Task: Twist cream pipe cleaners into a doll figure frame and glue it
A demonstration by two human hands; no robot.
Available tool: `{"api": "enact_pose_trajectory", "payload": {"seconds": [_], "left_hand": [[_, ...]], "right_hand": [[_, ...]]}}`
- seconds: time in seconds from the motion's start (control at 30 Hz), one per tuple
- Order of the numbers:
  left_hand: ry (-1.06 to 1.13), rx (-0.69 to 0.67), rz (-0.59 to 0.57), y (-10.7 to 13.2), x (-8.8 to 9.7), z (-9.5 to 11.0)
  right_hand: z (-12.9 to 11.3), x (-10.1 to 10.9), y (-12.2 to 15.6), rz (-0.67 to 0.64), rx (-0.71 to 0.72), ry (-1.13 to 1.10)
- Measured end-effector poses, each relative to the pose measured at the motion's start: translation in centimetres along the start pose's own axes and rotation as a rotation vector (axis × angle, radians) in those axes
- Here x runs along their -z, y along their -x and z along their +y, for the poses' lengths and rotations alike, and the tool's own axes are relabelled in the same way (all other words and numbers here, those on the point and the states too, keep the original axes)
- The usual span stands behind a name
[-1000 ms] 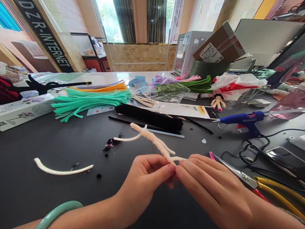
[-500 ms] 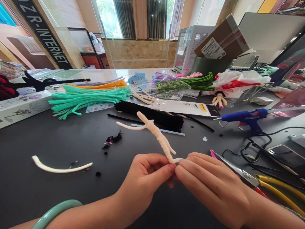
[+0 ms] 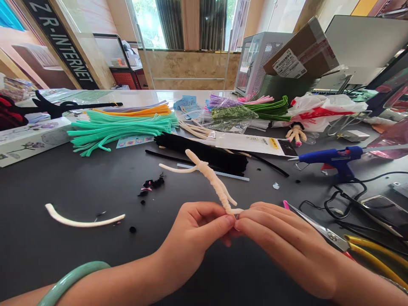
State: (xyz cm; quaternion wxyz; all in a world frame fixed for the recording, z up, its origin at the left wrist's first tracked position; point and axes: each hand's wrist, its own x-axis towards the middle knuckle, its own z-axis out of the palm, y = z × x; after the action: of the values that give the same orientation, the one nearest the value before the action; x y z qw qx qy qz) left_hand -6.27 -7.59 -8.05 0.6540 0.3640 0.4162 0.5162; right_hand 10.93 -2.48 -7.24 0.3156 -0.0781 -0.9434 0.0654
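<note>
A cream pipe-cleaner figure point(image 3: 211, 177), with a wrapped body and thin limbs sticking out, leans up and to the left from my fingers. My left hand point(image 3: 199, 240) pinches its lower end between thumb and fingers. My right hand point(image 3: 288, 240) is closed on a short pipe-cleaner end that juts out to the right; its fingertips touch those of my left hand. Just beyond the figure lies a bundle of black pipe cleaners point(image 3: 200, 154). A loose cream pipe cleaner point(image 3: 83, 222) rests curved on the table to the left.
Scissors point(image 3: 331, 236) with yellow handles lie beside my right hand. Behind them are a blue glue gun point(image 3: 331, 160) and tangled cables. Turquoise pipe cleaners point(image 3: 124, 132), a small doll point(image 3: 296, 134) and a white packet point(image 3: 248, 143) sit farther back. Black scraps point(image 3: 154, 182) dot the table point(image 3: 79, 259).
The hands keep the same grip on the figure, with hardly any shift. The whole view has moved slightly, so the background appears a little farther right.
</note>
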Motion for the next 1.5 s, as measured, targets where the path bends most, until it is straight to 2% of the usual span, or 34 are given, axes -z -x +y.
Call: {"api": "enact_pose_trajectory", "payload": {"seconds": [0.17,0.47,0.77,0.97,1.17,1.5], "left_hand": [[0.015,0.037,0.009,0.0,-0.2,-0.1],[0.016,0.075,0.071,-0.1,-0.1,-0.3],[0.013,0.064,0.026,0.0,0.0,-0.5],[-0.001,0.038,0.032,-0.3,0.3,-0.3],[-0.012,0.038,0.064,-0.3,0.2,-0.2],[-0.110,0.035,0.056,0.2,0.0,-0.3]], "right_hand": [[0.0,-0.1,-0.4,-0.090,-0.094,-0.047],[0.3,-0.8,0.0,-0.145,-0.191,-0.102],[0.5,-0.9,0.3,-0.148,-0.188,-0.134],[0.5,-0.9,0.2,-0.092,-0.210,-0.191],[0.5,-1.1,-0.1,0.027,-0.155,-0.119],[0.4,-1.3,0.3,0.039,-0.148,-0.130]]}}
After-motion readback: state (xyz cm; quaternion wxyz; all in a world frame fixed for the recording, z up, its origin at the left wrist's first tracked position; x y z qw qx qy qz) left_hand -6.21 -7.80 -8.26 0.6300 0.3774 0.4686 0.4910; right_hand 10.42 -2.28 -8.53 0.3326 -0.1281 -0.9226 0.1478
